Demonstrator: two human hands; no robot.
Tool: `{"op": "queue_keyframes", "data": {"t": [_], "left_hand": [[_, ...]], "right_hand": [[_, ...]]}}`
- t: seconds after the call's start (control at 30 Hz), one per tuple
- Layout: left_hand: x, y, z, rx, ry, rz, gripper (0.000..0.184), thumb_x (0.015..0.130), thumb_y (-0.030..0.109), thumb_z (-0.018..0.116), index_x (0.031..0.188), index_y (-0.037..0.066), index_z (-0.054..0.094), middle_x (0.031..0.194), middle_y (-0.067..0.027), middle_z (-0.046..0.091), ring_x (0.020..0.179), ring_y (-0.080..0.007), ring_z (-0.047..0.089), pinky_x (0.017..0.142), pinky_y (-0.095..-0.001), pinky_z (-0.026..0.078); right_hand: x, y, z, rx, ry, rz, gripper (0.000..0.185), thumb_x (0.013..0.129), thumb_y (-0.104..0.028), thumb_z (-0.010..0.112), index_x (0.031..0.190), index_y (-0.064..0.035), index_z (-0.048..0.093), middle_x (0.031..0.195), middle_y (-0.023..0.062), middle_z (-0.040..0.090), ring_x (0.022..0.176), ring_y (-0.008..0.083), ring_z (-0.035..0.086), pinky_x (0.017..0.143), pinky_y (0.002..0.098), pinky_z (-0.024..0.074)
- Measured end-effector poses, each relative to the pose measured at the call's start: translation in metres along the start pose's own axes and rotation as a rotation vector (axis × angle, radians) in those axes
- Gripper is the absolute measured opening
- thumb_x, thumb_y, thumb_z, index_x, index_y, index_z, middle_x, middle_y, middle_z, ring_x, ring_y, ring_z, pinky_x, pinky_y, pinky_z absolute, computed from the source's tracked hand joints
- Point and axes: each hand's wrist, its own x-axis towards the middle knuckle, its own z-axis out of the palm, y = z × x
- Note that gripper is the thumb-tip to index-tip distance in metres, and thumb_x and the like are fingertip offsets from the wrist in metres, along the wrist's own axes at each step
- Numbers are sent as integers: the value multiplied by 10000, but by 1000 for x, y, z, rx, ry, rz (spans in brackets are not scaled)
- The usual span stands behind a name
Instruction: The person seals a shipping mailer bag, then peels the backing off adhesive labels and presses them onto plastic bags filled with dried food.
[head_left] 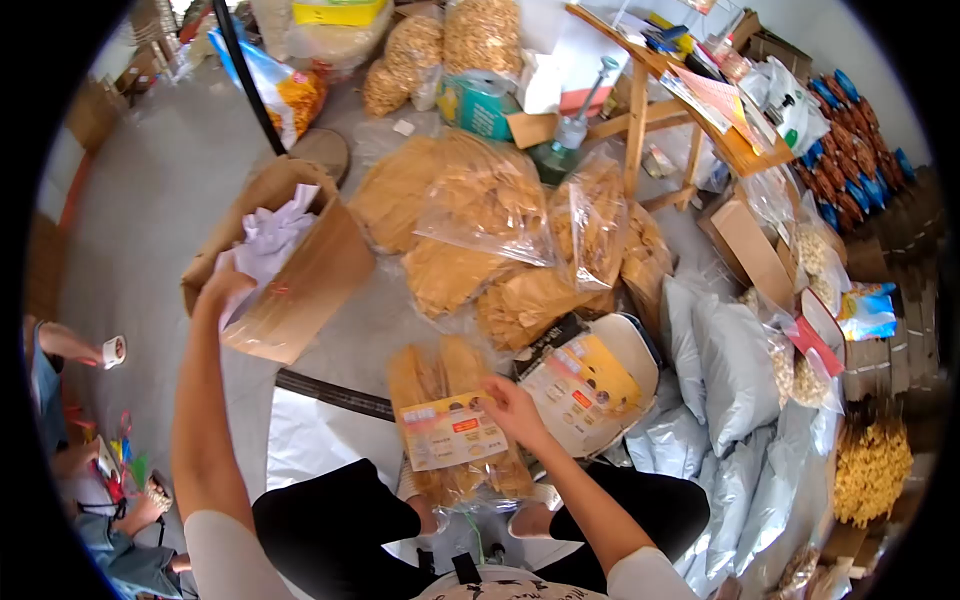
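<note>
My left hand (232, 280) reaches into an open cardboard box (310, 290) and is closed at the edge of the white strips (275, 235) heaped there; its fingertips are partly hidden. Between my legs lies a clear bag of flat brown pieces (440, 365), with a yellow and white printed label (452, 430) across it. My right hand (512, 410) is closed at the label's upper right edge. Just to the right, a stack of similar labels (580, 390) rests in an open container (640, 375).
Large clear bags of brown pieces (480, 200) lie ahead. Grey plastic packages (735, 360) are piled at the right. A wooden table (745, 145) stands at the upper right, near a green bottle (562, 155). Other people's legs and a hand (145, 510) show at the lower left.
</note>
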Motion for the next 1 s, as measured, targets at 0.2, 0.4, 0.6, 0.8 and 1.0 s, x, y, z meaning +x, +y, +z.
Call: {"op": "queue_keyframes", "data": {"t": [0.2,0.4,0.6,0.8,1.0], "left_hand": [[-115,146,-57,-70,747,575,450,639,-64,530,1073,48,571,1216,-185,490,1125,-321,460,950,-400,360],[-133,252,33,-454,413,835,502,660,60,659,1134,9,504,1166,-205,511,1095,-342,463,940,-371,376],[-86,326,112,-1055,-325,-3,449,800,219,633,1150,-5,461,1058,-200,571,883,-276,588,675,-304,493],[-78,344,132,-1436,-222,98,162,910,144,451,902,19,554,694,-65,627,585,-117,560,521,-236,425],[-197,322,40,-1806,-197,597,243,914,175,451,702,66,499,648,-4,506,640,-96,499,628,-229,395]], "right_hand": [[75,40,-57,-382,630,-406,359,726,-36,565,1080,9,520,1179,243,448,1016,363,497,773,323,453],[137,16,-128,-467,707,-285,420,732,-29,537,1151,-36,515,1332,324,226,1234,458,250,1010,405,290],[184,6,-169,-905,589,-231,429,721,-66,558,1149,-67,532,1382,276,173,1259,464,191,1022,438,266],[191,30,-183,-577,537,-359,358,774,-92,573,1117,11,555,1245,239,411,1121,302,436,931,322,363],[188,9,-188,146,855,-358,135,762,-39,642,878,30,650,713,28,628,628,89,550,606,228,452]]}}
